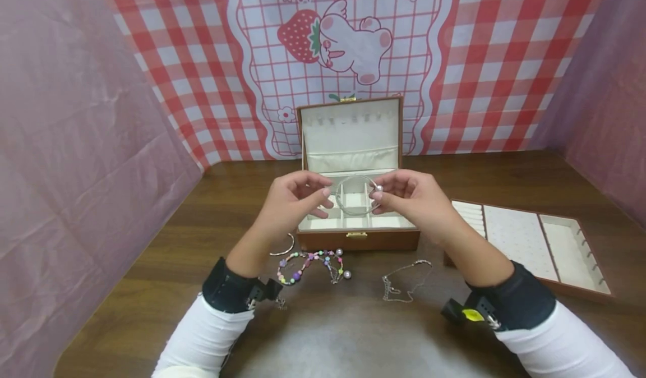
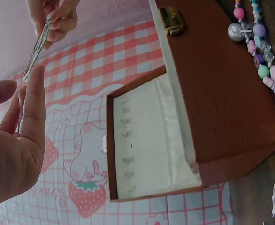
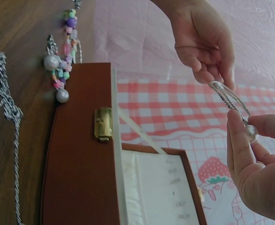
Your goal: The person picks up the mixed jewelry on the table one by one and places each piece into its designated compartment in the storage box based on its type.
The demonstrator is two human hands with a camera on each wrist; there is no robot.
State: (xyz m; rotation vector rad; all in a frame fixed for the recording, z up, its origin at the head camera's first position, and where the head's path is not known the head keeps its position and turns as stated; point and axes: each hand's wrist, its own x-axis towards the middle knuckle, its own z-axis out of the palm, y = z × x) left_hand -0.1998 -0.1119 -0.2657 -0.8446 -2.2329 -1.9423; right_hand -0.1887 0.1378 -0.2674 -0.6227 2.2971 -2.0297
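A thin silver bangle (image 1: 337,199) with a pearl bead (image 3: 251,133) is held up above the jewellery box (image 1: 357,240). The right hand (image 1: 421,201) pinches it between thumb and fingertips beside the pearl. At the bangle's opposite side is the left hand (image 1: 290,201), its fingers loosely extended and the thumb apart from them; the fingertips are right at the bangle's edge. The brown box stands with its lid (image 1: 353,134) up, showing cream compartments. In the left wrist view the bangle (image 2: 38,47) appears nearly edge-on.
Colourful bead bracelets (image 1: 295,276) with pearls lie before the box, near a silver open cuff (image 1: 289,247). A silver chain necklace (image 1: 404,298) lies to their right. The lift-out jewellery tray (image 1: 510,235) rests at right on the wooden table (image 1: 333,344). A checked cloth (image 1: 504,58) hangs behind.
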